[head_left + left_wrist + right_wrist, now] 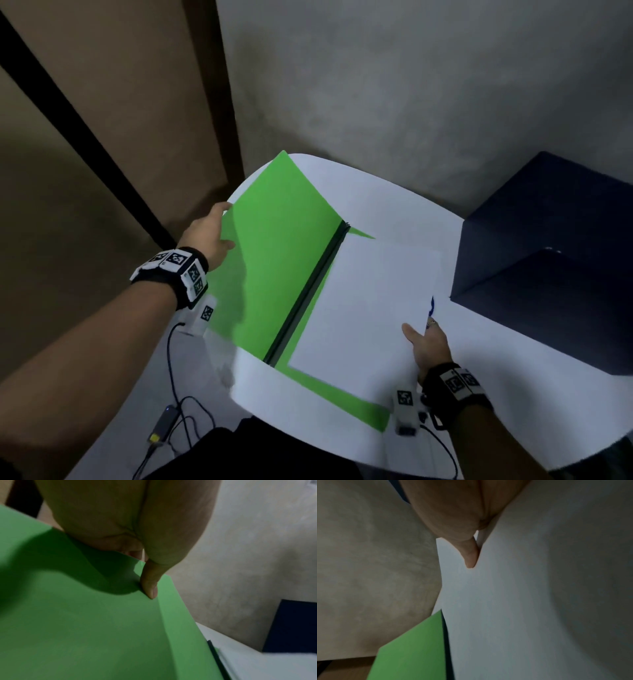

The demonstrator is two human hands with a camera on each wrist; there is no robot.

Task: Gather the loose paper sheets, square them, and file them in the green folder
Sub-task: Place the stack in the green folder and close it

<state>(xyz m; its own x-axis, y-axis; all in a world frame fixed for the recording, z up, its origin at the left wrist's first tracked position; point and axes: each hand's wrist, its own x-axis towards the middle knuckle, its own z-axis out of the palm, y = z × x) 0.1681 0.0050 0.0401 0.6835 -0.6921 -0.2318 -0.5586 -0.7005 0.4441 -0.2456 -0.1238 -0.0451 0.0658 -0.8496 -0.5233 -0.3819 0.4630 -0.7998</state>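
Note:
The green folder [274,246] lies open on the white table [394,202], a dark spine [308,291] running down its middle. My left hand [209,236] pinches the outer edge of the raised left cover [102,628], thumb on the inside face. The white paper sheets [366,308] lie over the folder's right half. My right hand [428,346] pinches the sheets [522,601] at their near right corner, thumb on top. The left cover [412,649] also shows in the right wrist view.
A dark blue box [555,253] stands on the table at the right, close to the sheets. Cables and a small adapter [164,425] lie on the floor below the left arm. A grey wall [411,85] rises behind the table.

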